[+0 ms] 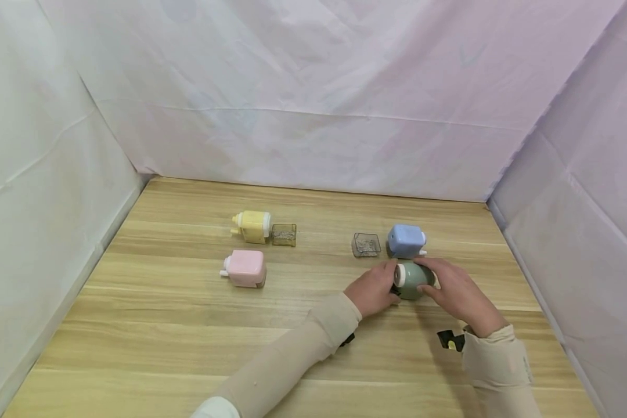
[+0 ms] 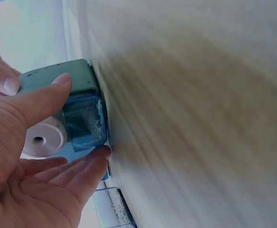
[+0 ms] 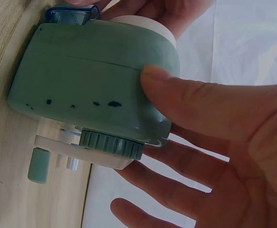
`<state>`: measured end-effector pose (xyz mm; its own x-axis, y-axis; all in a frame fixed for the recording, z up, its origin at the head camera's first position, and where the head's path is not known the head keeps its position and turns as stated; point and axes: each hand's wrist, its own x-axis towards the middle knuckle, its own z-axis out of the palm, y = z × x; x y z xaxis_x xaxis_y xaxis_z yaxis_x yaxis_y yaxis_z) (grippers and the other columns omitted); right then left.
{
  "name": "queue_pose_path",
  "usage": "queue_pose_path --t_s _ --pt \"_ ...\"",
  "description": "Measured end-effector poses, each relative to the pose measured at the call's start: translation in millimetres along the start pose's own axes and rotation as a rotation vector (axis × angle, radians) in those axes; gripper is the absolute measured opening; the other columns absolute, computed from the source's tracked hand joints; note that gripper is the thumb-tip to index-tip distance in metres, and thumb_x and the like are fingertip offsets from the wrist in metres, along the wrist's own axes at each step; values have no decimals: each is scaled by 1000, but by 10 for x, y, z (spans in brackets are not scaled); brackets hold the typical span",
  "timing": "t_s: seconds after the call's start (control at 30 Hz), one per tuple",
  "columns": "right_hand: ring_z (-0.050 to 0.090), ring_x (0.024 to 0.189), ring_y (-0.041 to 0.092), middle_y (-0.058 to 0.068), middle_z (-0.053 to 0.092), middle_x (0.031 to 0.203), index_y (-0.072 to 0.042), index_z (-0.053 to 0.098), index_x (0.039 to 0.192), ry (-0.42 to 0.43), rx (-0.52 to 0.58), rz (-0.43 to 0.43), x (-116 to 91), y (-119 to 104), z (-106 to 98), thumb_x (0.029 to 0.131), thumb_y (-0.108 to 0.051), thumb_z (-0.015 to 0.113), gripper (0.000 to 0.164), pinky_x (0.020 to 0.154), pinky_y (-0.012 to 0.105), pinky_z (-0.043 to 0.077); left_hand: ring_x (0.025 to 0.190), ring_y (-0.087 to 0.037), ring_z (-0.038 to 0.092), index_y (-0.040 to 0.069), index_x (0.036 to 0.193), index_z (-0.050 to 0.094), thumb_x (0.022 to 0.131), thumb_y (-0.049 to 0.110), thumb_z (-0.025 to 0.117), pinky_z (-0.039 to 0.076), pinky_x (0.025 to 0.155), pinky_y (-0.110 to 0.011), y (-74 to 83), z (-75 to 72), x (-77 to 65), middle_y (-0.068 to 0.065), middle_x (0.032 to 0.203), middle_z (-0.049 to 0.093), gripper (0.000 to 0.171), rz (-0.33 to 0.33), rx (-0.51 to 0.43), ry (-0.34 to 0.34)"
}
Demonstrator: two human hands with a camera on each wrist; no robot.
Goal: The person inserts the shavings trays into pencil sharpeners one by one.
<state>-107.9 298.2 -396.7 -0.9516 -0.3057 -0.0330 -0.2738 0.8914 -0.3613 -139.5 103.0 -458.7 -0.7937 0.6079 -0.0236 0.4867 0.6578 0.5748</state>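
Observation:
A green crank pencil sharpener (image 1: 415, 281) stands on the table at right of centre, between both hands. My right hand (image 1: 457, 290) holds its body, thumb on one side and fingers round the crank side. The crank handle (image 3: 38, 165) points down toward the tabletop in the right wrist view. At the sharpener's front, my left hand (image 1: 373, 288) pinches the clear bluish shavings drawer (image 2: 86, 121) between thumb and fingers. This drawer sticks out a little from the body, beneath the white round pencil-hole ring (image 2: 44, 137).
Just behind the green one is a blue sharpener (image 1: 404, 241), with a clear drawer of shavings (image 1: 366, 246) beside it. Farther left stand a yellow sharpener (image 1: 254, 226), its removed drawer (image 1: 284, 235) and a pink sharpener (image 1: 246, 268). White cloth walls (image 1: 313, 145) enclose the wooden table (image 1: 162, 325).

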Motion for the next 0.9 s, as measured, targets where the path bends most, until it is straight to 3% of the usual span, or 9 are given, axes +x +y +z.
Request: queue_pose_path --t_s 0.1,0.23,0.4,0.6,0.9 --pt "63 130 53 30 66 141 2 63 143 -12 -5 14 1 -9 -5 93 -6 82 54 104 69 53 129 -18 68 1 160 41 94 25 86 56 106 -23 -34 -43 13 -15 147 64 83 13 -24 -18" --pt "63 129 53 30 66 140 3 64 142 -6 -9 10 6 -6 -11 92 -7 83 54 103 69 53 121 -14 70 5 149 53 94 25 87 56 103 -21 -88 -132 14 -9 136 70 67 55 -7 -11" --pt "63 128 53 30 67 139 3 64 141 0 -7 6 6 -4 -12 92 -7 84 55 103 69 53 117 -14 71 10 138 68 96 28 85 58 101 -24 -91 -265 -18 -5 130 74 49 73 141 -13" --pt "63 129 53 31 66 140 4 63 142 -2 -10 4 5 3 -6 92 -7 83 55 104 69 53 96 -14 71 11 102 84 97 25 82 61 85 -26 -78 -288 -66 -3 110 77 16 148 313 -43" --pt "64 126 52 30 67 139 3 63 142 4 0 -11 4 1 -16 92 -6 84 55 100 69 54 91 -11 68 15 93 80 98 32 81 61 80 -25 -37 -218 -90 -1 104 74 17 196 394 -126"
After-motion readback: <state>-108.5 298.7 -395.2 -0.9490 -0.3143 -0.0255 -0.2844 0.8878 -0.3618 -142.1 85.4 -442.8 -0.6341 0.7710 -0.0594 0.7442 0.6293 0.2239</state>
